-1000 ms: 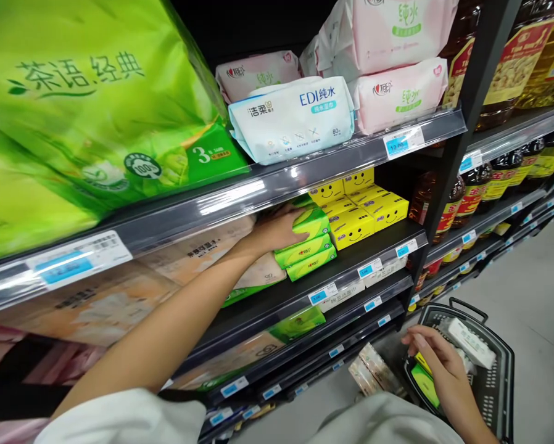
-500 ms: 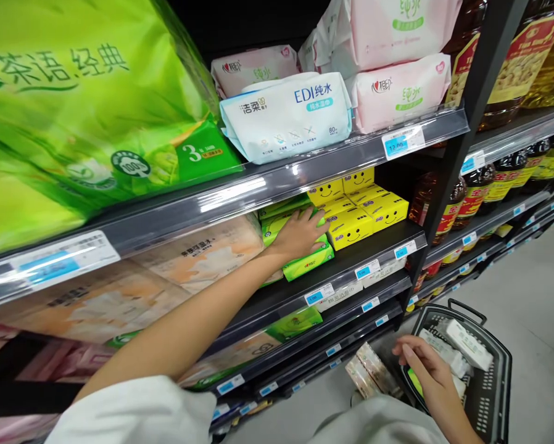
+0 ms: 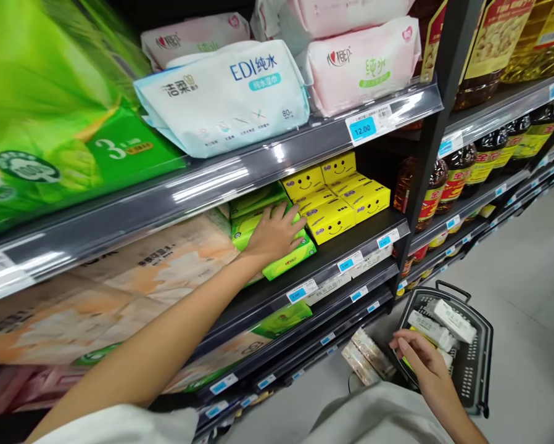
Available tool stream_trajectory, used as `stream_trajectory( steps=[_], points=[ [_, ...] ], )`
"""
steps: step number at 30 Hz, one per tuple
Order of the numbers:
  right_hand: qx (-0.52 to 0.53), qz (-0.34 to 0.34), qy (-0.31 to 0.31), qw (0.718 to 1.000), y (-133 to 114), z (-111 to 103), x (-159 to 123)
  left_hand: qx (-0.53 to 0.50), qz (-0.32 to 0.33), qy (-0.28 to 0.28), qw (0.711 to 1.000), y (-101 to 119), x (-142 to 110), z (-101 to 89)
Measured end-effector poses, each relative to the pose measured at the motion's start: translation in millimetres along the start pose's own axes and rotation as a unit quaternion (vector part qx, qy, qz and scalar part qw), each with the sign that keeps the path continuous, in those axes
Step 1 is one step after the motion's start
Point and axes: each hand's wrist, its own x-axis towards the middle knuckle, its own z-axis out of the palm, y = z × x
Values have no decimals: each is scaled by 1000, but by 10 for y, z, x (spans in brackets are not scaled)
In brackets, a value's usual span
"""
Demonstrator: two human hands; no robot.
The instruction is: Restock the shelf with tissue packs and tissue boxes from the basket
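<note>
My left hand (image 3: 273, 235) lies flat with spread fingers on top of a stack of green tissue packs (image 3: 290, 261) on the middle shelf, just left of yellow smiley-face boxes (image 3: 337, 196). My right hand (image 3: 418, 357) reaches down over the near rim of a black shopping basket (image 3: 471, 364) on the floor, fingers curled at the goods inside. White packs (image 3: 443, 320) lie in the basket; what the fingers touch is hidden.
The upper shelf holds a white-blue wipes pack (image 3: 221, 95), pink wipes packs (image 3: 364, 61) and a big green tissue bundle (image 3: 59, 123). Beige tissue bundles (image 3: 133, 277) sit left of my arm. Oil bottles (image 3: 471, 172) fill the shelves to the right. Grey floor (image 3: 527, 271) lies beyond.
The green packs have been pushed back onto the shelf and my left hand now rests flat on them. My right hand has shifted slightly in the basket. The camera swung right.
</note>
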Motion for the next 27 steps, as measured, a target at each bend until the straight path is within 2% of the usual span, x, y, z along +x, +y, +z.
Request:
stream_trajectory(
  steps=[3,6,9,11,13,15,17,19,20,23,27],
  points=[
    [7,5,-7,1000,47,-92,13,9,-4,36,999,85,-23,-10],
    [10,8,13,1000,62,-202,41,-14,17,65,998,405,-127,-29],
    [20,19,26,999,90,-315,68,-114,90,111,983,998,-342,62],
    [37,36,29,998,174,-396,100,-213,130,152,956,1480,-530,228],
    [51,55,28,997,350,-499,150,-317,113,145,930,1988,-718,460],
    [38,76,27,996,617,-632,202,-406,43,74,910,2501,-883,705],
    [15,102,30,994,943,-790,245,-482,-31,0,875,2991,-1016,906],
    [-3,130,34,991,1289,-967,285,-534,-95,-77,837,3428,-1121,1032],
    [-10,144,39,989,1462,-1060,308,-546,-107,-103,825,3619,-1168,1066],
    [-38,188,60,980,1962,-1331,399,-595,-146,-167,772,4074,-1307,1091],
    [-74,240,102,962,2580,-1603,572,-635,-196,-244,706,4456,-1533,1094]
  ],
)
